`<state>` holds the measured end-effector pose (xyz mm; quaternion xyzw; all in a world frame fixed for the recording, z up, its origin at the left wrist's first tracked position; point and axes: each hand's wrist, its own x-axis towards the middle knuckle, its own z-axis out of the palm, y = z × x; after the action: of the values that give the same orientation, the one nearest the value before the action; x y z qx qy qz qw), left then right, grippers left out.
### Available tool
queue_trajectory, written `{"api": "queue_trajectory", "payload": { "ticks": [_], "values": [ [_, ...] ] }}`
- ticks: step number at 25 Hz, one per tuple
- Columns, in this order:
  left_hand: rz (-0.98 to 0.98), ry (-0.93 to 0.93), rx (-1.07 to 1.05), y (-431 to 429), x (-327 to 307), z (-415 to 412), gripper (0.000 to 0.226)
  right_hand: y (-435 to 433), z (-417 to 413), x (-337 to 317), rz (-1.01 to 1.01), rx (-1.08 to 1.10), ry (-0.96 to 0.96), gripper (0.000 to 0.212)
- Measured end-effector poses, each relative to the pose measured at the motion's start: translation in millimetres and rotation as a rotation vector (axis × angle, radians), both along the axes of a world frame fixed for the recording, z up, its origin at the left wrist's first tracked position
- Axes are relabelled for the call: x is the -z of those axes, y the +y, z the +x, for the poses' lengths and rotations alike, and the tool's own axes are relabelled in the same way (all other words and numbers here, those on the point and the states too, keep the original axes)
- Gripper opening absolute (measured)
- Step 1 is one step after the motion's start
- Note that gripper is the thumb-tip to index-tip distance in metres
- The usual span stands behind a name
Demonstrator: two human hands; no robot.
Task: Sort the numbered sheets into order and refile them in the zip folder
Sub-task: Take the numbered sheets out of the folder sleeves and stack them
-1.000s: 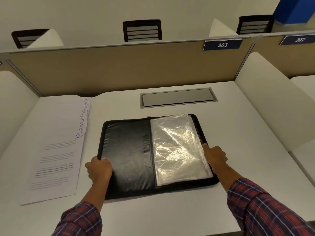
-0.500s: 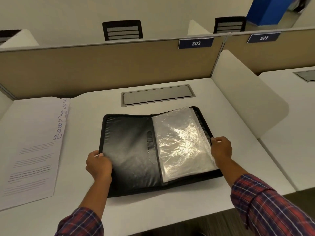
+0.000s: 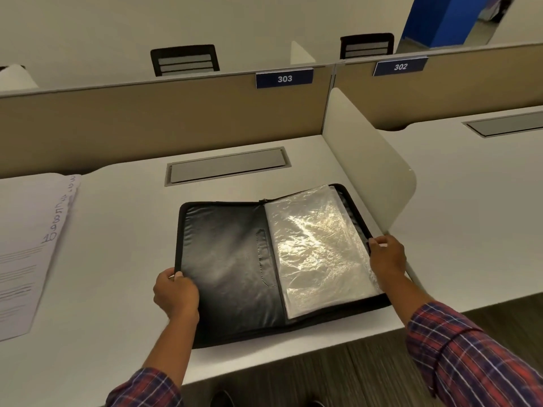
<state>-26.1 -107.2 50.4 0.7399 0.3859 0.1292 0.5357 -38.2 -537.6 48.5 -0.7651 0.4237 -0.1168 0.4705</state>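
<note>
Zip folder (image 3: pixel 229 259) at the desk's (image 3: pixel 117 259) front edge looks floppy to me; my left hand (image 3: pixel 175 295) and right hand (image 3: pixel 387 257) pinch its stiffer side rims.

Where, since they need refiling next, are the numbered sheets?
Head view, far left: the numbered sheets lie fanned on the desk, left of the open zip folder.

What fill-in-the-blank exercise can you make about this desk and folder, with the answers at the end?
1. The zip folder lies ____, not closed, on the desk.
2. The left hand grips the folder's ____ edge.
3. The clear sleeves lie on the folder's ____ half.
4. The blue sign straight behind the folder reads ____.
Answers: open; left; right; 303.
</note>
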Motion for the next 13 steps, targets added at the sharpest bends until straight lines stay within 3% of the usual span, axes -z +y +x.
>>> {"api": "queue_trajectory", "payload": {
  "ticks": [9,13],
  "values": [
    [0.003,0.064,-0.025,-52.4,21.4,-41.6,0.026,-51.2,-27.6,28.3,-0.094,-0.084,0.090,0.018],
    [0.091,0.118,0.068,-53.9,30.6,-48.8,0.029,-62.3,-30.3,34.3,-0.081,-0.148,0.140,0.026]
  ]
}}
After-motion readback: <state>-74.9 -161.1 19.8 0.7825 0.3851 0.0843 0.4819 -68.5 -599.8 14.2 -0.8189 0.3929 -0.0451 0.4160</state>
